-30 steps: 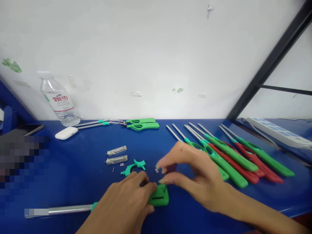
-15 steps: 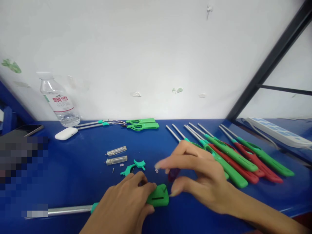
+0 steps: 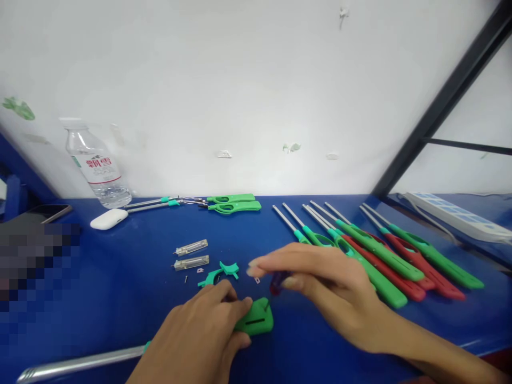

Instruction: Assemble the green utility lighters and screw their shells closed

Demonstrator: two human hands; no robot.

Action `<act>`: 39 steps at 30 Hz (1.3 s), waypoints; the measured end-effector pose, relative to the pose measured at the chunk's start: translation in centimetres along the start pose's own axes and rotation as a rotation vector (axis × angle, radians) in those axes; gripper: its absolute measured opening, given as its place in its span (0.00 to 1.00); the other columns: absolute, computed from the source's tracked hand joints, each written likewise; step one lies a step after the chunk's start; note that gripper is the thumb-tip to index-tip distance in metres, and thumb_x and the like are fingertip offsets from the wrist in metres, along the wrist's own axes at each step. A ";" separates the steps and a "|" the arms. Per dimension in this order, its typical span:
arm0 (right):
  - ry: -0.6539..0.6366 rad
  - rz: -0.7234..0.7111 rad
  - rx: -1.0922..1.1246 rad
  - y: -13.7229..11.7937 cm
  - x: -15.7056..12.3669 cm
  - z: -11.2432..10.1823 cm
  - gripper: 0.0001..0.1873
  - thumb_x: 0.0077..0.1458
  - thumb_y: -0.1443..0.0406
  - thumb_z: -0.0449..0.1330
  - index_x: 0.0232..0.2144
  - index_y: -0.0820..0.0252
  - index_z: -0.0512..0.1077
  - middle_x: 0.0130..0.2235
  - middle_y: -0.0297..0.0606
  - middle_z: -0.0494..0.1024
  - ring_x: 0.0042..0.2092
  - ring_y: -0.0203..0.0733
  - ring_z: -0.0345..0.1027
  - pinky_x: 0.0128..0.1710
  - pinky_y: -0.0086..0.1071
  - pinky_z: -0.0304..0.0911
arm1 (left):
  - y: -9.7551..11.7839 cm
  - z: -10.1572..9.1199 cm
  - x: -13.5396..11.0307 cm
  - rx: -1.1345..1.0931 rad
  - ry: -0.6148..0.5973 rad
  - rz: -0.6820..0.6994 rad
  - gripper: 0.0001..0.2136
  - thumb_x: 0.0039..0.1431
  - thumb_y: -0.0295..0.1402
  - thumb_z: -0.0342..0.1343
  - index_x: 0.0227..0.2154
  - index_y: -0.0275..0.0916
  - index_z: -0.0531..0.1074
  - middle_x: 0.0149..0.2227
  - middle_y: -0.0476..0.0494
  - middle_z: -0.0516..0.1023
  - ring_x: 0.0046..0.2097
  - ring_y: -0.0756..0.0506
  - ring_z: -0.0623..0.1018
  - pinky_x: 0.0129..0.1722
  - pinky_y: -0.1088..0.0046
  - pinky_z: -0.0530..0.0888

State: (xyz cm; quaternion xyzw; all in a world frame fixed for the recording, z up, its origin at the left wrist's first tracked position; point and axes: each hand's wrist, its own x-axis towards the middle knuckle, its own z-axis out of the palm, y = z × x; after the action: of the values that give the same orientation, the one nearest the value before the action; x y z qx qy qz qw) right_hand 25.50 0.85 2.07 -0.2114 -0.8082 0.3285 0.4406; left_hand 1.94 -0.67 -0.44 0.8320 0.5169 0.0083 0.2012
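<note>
Crosswise lies the green lighter [image 3: 262, 314], with a screwdriver [image 3: 277, 283] over its handle end

The lighter's long axis runs from the near left, where its metal barrel [image 3: 80, 364] points, toward the right, turning slightly away from the person. The left hand [image 3: 204, 325] lies across the lighter's middle, fingers and thumb closed around it, so the trigger opening is hidden. The right hand [image 3: 332, 288] is beyond the handle end and to its right. Its thumb and bent fingers seem to pinch the screwdriver's dark red grip; how firmly, I cannot tell. The thin shaft appears to reach down, tilted, to the corner of the lighter's end.

Just beyond the lighter are teal trigger pieces [image 3: 230, 270]; farther are two clear fuel tanks [image 3: 192, 262] and a small screw [image 3: 186, 279]. A tiny pale plate [image 3: 257, 280] lies beyond the handle end, close to the right fingertips, which could perhaps disturb it. To the lighter's right, a group of green and red lighters [image 3: 384, 288] lies near the right hand.
</note>
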 end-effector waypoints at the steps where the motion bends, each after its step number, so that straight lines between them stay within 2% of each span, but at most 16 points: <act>1: 0.034 -0.007 0.015 0.0 0.1 0.0 0.20 0.77 0.72 0.58 0.61 0.46 0.80 0.52 0.32 0.86 0.49 0.35 0.80 0.48 0.26 0.76 | 0.0 -0.2 0.0 0.008 -0.006 -0.015 0.19 0.67 0.26 0.60 0.54 0.55 0.83 0.56 0.45 0.83 0.59 0.34 0.83 0.61 0.50 0.79; 5: 0.152 -0.070 -0.114 0.0 0.3 0.0 0.07 0.70 0.66 0.70 0.48 0.49 0.86 0.42 0.32 0.82 0.42 0.34 0.77 0.43 0.25 0.74 | 0.1 -0.9 0.3 0.022 -0.061 -0.067 0.20 0.69 0.25 0.59 0.57 0.56 0.82 0.58 0.45 0.82 0.58 0.35 0.83 0.60 0.51 0.79; 7: 0.120 -0.049 -0.170 0.0 0.4 -0.1 0.11 0.72 0.64 0.68 0.54 0.49 0.85 0.45 0.34 0.81 0.44 0.36 0.77 0.44 0.27 0.74 | 0.1 -0.9 0.4 0.033 -0.074 -0.073 0.20 0.69 0.25 0.59 0.57 0.56 0.82 0.58 0.44 0.82 0.58 0.35 0.83 0.60 0.50 0.79; 10: 0.025 -0.005 -0.127 0.0 0.3 -0.1 0.24 0.79 0.70 0.56 0.70 0.47 0.72 0.56 0.37 0.82 0.54 0.38 0.77 0.54 0.31 0.74 | -0.2 -0.6 0.3 0.043 -0.042 -0.053 0.21 0.68 0.26 0.59 0.57 0.56 0.82 0.59 0.43 0.82 0.59 0.33 0.83 0.60 0.49 0.79; 12: 0.013 -0.021 -0.097 0.2 0.3 -0.1 0.27 0.78 0.73 0.54 0.71 0.46 0.71 0.54 0.35 0.84 0.52 0.36 0.78 0.52 0.30 0.74 | -0.5 -0.4 0.2 0.035 -0.021 -0.037 0.20 0.67 0.26 0.59 0.55 0.55 0.83 0.58 0.43 0.82 0.58 0.33 0.84 0.59 0.50 0.79; 16: 0.096 -0.094 -0.250 0.4 0.1 -0.2 0.19 0.73 0.67 0.66 0.63 0.47 0.80 0.43 0.33 0.81 0.42 0.37 0.75 0.43 0.29 0.73 | -0.7 -0.3 0.1 0.018 -0.017 -0.027 0.16 0.66 0.26 0.59 0.50 0.53 0.84 0.54 0.44 0.83 0.54 0.34 0.85 0.56 0.53 0.81; 18: 0.054 -0.090 -0.280 0.3 0.1 -0.3 0.23 0.75 0.65 0.65 0.68 0.48 0.76 0.46 0.36 0.80 0.45 0.39 0.76 0.47 0.31 0.74 | -0.7 -0.3 0.1 0.019 -0.006 -0.024 0.16 0.66 0.26 0.59 0.50 0.53 0.84 0.54 0.44 0.83 0.54 0.34 0.85 0.56 0.54 0.80; 22: -0.080 -0.026 -0.146 -0.1 0.2 -0.6 0.32 0.77 0.75 0.50 0.77 0.49 0.62 0.59 0.38 0.81 0.57 0.37 0.76 0.57 0.32 0.73 | -0.4 -0.4 0.2 0.033 -0.015 -0.027 0.18 0.67 0.26 0.60 0.54 0.53 0.83 0.57 0.42 0.82 0.57 0.33 0.83 0.60 0.50 0.79; 24: -0.053 -0.031 -0.127 0.0 0.2 -0.5 0.29 0.77 0.76 0.50 0.72 0.50 0.70 0.54 0.36 0.83 0.52 0.35 0.78 0.52 0.28 0.74 | -0.3 -0.6 0.2 0.028 -0.032 -0.034 0.18 0.67 0.26 0.60 0.53 0.53 0.83 0.57 0.43 0.82 0.58 0.34 0.83 0.61 0.49 0.78; 26: 0.014 -0.071 -0.184 0.2 0.3 -0.3 0.17 0.76 0.70 0.60 0.60 0.52 0.80 0.44 0.34 0.83 0.42 0.35 0.76 0.44 0.27 0.73 | -0.1 -0.8 0.1 0.026 -0.039 -0.042 0.17 0.68 0.26 0.59 0.52 0.53 0.84 0.57 0.44 0.82 0.57 0.34 0.83 0.61 0.49 0.79; 28: 0.072 -0.125 -0.276 0.3 0.3 0.0 0.09 0.73 0.63 0.68 0.53 0.55 0.82 0.39 0.33 0.81 0.37 0.35 0.73 0.39 0.26 0.71 | -0.1 -0.9 0.1 0.028 -0.048 -0.042 0.18 0.68 0.26 0.59 0.54 0.53 0.83 0.56 0.44 0.82 0.56 0.35 0.84 0.60 0.50 0.79; 30: 0.073 -0.158 -0.327 0.3 0.4 0.1 0.13 0.74 0.61 0.66 0.57 0.57 0.80 0.44 0.37 0.82 0.41 0.36 0.75 0.42 0.27 0.72 | -0.1 -0.8 0.1 0.032 -0.052 -0.047 0.19 0.68 0.26 0.59 0.55 0.54 0.83 0.56 0.44 0.82 0.56 0.35 0.84 0.60 0.50 0.79; 32: 0.026 -0.134 -0.284 0.3 0.4 0.1 0.19 0.78 0.66 0.58 0.66 0.58 0.74 0.54 0.43 0.83 0.51 0.39 0.78 0.51 0.29 0.73 | -0.2 -0.7 0.3 0.032 -0.046 -0.047 0.18 0.68 0.26 0.59 0.54 0.54 0.83 0.57 0.44 0.82 0.57 0.35 0.83 0.60 0.50 0.79; 34: -0.006 -0.083 -0.176 0.3 0.5 0.1 0.25 0.79 0.72 0.52 0.71 0.56 0.68 0.58 0.42 0.83 0.57 0.38 0.78 0.56 0.31 0.73 | -0.3 -0.6 0.4 0.028 -0.038 -0.045 0.17 0.68 0.26 0.60 0.53 0.54 0.83 0.57 0.45 0.82 0.58 0.35 0.83 0.61 0.51 0.78; 36: 0.029 -0.080 -0.120 0.4 0.4 0.2 0.24 0.78 0.73 0.52 0.69 0.53 0.72 0.51 0.37 0.85 0.50 0.37 0.80 0.52 0.30 0.74 | -0.4 -0.6 0.3 0.023 -0.031 -0.038 0.17 0.67 0.26 0.60 0.52 0.53 0.83 0.57 0.44 0.82 0.58 0.35 0.83 0.61 0.52 0.78; 39: 0.115 -0.137 -0.217 0.6 0.3 0.2 0.13 0.75 0.67 0.64 0.58 0.51 0.81 0.40 0.34 0.82 0.40 0.37 0.77 0.42 0.29 0.74 | -0.4 -0.7 0.1 0.015 -0.023 -0.009 0.17 0.66 0.25 0.58 0.50 0.51 0.84 0.54 0.44 0.83 0.55 0.35 0.84 0.57 0.53 0.80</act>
State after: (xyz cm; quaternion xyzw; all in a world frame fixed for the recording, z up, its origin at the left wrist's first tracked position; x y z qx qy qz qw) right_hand 25.18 1.42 1.74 -0.2208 -0.8251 0.1956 0.4819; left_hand 1.47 -0.16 0.02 0.8314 0.5181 -0.0062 0.2009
